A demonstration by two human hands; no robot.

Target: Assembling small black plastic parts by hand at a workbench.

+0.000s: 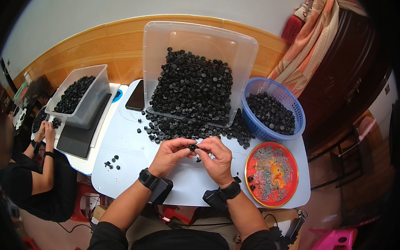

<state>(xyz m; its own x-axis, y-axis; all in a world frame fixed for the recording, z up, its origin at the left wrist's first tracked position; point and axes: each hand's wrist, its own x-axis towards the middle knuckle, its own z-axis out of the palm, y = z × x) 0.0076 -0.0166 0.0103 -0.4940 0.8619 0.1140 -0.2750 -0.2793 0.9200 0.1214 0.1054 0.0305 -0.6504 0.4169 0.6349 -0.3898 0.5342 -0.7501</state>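
Over the near middle of the table, both hands meet at a small round black plastic part [193,147]. My left hand [169,155] pinches it from the left with thumb and forefinger. From the other side, the fingertips of my right hand [217,160] close on it too. A few more small black bits lie just under the fingers, partly hidden. Right behind the hands spreads a heap of similar black parts [173,127], spilling from a tipped clear plastic tub [154,57].
At right stand a blue basket [300,117] of black parts and a red tray [249,164] of thin grey metal pieces. A phone [135,96] lies at back left; loose black pieces [114,160] sit at front left. Another person [35,176] works beside a second tub [95,88].
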